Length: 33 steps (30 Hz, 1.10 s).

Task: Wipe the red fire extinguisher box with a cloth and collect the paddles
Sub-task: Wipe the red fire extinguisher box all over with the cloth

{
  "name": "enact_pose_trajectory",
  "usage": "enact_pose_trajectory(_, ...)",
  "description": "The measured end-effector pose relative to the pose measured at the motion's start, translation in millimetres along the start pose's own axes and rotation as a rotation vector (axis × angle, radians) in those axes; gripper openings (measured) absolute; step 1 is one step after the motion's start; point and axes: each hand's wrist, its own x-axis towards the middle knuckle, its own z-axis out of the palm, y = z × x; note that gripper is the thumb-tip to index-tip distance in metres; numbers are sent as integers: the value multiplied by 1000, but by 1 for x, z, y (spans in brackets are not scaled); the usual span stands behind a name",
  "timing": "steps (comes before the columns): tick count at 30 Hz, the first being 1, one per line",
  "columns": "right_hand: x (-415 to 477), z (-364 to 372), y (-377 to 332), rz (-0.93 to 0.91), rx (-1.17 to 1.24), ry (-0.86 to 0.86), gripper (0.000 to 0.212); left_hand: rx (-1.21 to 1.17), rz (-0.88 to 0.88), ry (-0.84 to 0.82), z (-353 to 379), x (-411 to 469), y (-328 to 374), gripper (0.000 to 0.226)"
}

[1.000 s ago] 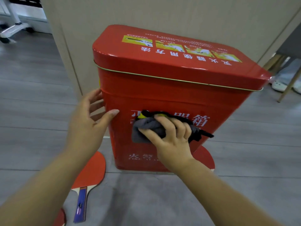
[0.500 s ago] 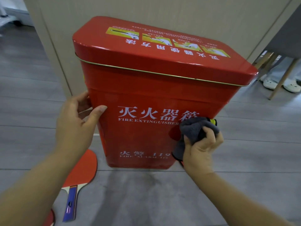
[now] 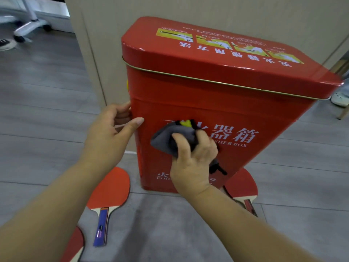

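Note:
A tall red fire extinguisher box [image 3: 217,87] with white lettering stands on the grey floor against a beige wall. My left hand [image 3: 109,135] grips its left front corner, thumb on the front face and fingers round the side. My right hand [image 3: 192,159] holds a bunched grey cloth [image 3: 166,138] with yellow and black trim, pressed against the front face over the lettering. A red paddle [image 3: 109,191] with a blue handle lies on the floor left of the box. Another red paddle [image 3: 243,186] lies at the box's right foot. A third paddle [image 3: 75,244] shows at the bottom left edge.
Beige wall panel [image 3: 105,19] runs behind the box. White office-chair base [image 3: 28,25] and a dark shoe [image 3: 5,44] sit at the far left. A wooden chair leg [image 3: 342,112] and a white slipper [image 3: 340,98] are at the right.
My right hand has swept the cloth from the right edge of the front face back to its left-middle, over the lettering. My left hand has stayed on the left corner.

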Motion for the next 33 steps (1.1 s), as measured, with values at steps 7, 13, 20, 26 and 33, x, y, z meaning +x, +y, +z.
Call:
enact_pose_trajectory(7,-7,13,-15,-425,-106,-167,19,1,3,-3,2,-4,-10,26)
enact_pose_trajectory(13,-26,6,15,-544,-136,-309,22,-77,-16,10,12,-13,-13,41)
enact_pose_trajectory(20,-21,-27,65,-303,-202,-127,26,-47,-61,40,25,-20,-19,45)
enact_pose_trajectory(26,-38,-45,108,-35,-189,-35,48,-34,-68,65,30,-22,-24,44)
enact_pose_trajectory(33,-67,-50,124,129,-117,-101,58,-45,-70,63,30,-25,-23,42)
